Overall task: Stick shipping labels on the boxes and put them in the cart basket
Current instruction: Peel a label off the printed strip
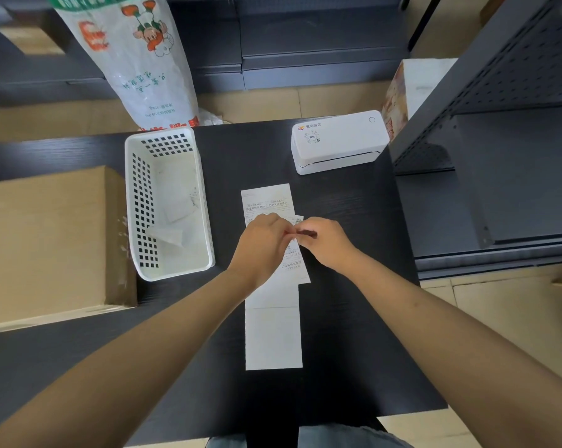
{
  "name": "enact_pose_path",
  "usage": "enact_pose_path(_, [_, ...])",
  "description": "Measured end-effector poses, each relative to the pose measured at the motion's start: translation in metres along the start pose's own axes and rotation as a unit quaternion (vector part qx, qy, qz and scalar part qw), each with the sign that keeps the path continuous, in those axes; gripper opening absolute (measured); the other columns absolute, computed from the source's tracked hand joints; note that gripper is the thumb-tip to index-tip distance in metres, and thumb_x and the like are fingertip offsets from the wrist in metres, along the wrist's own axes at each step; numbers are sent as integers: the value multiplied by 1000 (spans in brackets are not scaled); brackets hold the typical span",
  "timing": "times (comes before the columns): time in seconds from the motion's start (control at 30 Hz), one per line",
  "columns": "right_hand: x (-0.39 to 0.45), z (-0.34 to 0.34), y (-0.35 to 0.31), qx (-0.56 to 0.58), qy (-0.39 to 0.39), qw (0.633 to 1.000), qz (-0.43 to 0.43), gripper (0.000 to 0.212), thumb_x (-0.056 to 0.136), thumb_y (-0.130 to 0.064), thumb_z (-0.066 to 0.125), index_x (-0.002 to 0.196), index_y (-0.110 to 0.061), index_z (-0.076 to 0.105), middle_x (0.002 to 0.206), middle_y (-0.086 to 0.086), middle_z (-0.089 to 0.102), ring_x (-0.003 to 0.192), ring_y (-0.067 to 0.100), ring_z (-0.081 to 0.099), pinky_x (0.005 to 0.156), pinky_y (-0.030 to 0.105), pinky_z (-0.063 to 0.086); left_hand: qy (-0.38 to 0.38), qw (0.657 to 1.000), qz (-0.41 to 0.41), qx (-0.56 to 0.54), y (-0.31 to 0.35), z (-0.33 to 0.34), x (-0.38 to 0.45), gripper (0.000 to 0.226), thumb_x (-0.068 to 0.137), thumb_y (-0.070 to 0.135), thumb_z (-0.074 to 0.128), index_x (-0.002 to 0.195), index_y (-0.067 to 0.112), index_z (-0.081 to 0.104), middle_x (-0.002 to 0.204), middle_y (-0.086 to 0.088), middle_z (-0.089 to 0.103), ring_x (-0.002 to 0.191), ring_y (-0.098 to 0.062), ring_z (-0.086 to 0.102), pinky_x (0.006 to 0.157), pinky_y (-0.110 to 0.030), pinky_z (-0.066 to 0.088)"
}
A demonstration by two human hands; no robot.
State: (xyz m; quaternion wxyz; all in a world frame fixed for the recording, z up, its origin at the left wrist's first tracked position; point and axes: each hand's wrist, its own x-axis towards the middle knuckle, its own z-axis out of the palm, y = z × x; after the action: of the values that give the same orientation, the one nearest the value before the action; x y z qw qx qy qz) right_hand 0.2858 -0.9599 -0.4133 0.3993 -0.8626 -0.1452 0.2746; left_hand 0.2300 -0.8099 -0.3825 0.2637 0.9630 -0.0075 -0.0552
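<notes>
Far to the left of the hands, a large cardboard box (46, 240) sits at the worktop's edge, with no label visible on its top. Between it and the hands stands a white basket (168, 202) holding a few pale scraps of paper, probably peeled backing; no box lies in it. Just beside the basket, the left hand (263, 244) has its fingers curled, pinching the label strip (273, 318) at its middle. Meeting it fingertip to fingertip, the right hand (325, 242) pinches a lifted corner of one label, its grip closed on the paper. The strip lies flat on the dark worktop (354, 318), its long axis running from the person's body away toward the far edge, printed end farthest out and a blank end nearest. Beyond and to the right of the hands sits a white label printer (337, 142). The task looks to be at an early stage: a label appears to be in the middle of being peeled, and sticking it on and loading the basket both remain.
</notes>
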Motion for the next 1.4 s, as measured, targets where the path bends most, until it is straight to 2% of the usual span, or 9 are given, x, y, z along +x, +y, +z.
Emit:
enact_pose_path(0.13, [1, 3, -2, -11, -8, 1000, -18, 19, 94, -13, 57, 105, -15, 73, 88, -4, 61, 76, 5, 54, 66, 10, 40, 3, 1000, 22, 22, 0, -1, -1, 28, 100, 28, 46, 112, 14, 66, 108, -3, 64, 96, -18, 55, 86, -26, 42])
enact_pose_path(0.3, [5, 3, -6, -7, 0, 1000, -27, 22, 94, -12, 56, 109, -16, 72, 88, -11, 57, 77, -3, 53, 66, -2, 38, 52, 998, 31, 35, 1, -6, -5, 22, 97, 21, 54, 106, 8, 69, 99, -8, 67, 89, -25, 59, 76, -31, 47])
enact_pose_path(0.57, [8, 7, -9, -9, -9, 1000, -18, 21, 95, -17, 56, 110, -18, 70, 93, -14, 57, 79, -4, 54, 64, 1, 40, 68, 997, 42, 20, -4, -7, -9, 16, 93, 15, 61, 101, 5, 70, 97, -10, 68, 88, -26, 61, 79, -32, 49])
enact_pose_path(0.73, [4, 1, 4, -5, 21, 1000, 23, 21, 92, -18, 61, 111, -17, 70, 107, -3, 66, 84, 1, 55, 67, 5, 37, 121, 992, 40, -19, -7, -13, -9, 14, 91, 19, 60, 95, 7, 67, 94, -8, 66, 87, -21, 58, 79, -24, 44])
enact_pose_path(0.93, [-1, -4, 1, 44, 26, 998, 26, 18, 91, -13, 63, 106, -17, 72, 107, -5, 65, 84, -2, 58, 72, 8, 46, -43, 997, -49, -48, -14, -6, -1, 30, 88, 36, 65, 115, 22, 62, 120, 4, 59, 109, -13, 54, 99, -31, 43])
enact_pose_path(1.0, [-1, -3, -1, 56, 44, 997, 32, 17, 91, -12, 62, 104, -17, 72, 108, -8, 56, 88, 0, 56, 74, 6, 46, -57, 990, -94, -87, -17, -3, 0, 22, 89, 37, 64, 106, 24, 65, 110, 8, 65, 99, -12, 59, 86, -26, 48])
enact_pose_path(1.1, [-7, -4, -4, 88, 75, 992, 54, 21, 97, -16, 53, 105, -25, 70, 110, -8, 49, 93, 3, 54, 73, 7, 44, -30, 988, -117, -92, -20, -3, 3, 16, 89, 39, 64, 94, 26, 69, 97, 12, 69, 83, -6, 59, 68, -14, 41])
enact_pose_path(1.23, [-16, -5, -12, 1, 35, 998, -50, 16, 87, -30, 67, 102, -26, 67, 103, -11, 54, 91, 5, 55, 80, 15, 49, -42, 993, -92, -68, -20, -4, 7, 16, 88, 37, 65, 94, 24, 73, 94, 10, 72, 81, -5, 58, 71, -18, 43])
enact_pose_path(1.4, [-9, -8, -20, -11, 31, 996, -78, 8, 79, -25, 76, 86, -25, 71, 86, -15, 60, 79, 2, 60, 67, 9, 46, -61, 993, -100, -33, -21, -5, 12, 17, 86, 38, 66, 90, 23, 73, 88, 9, 70, 76, -10, 60, 67, -21, 45])
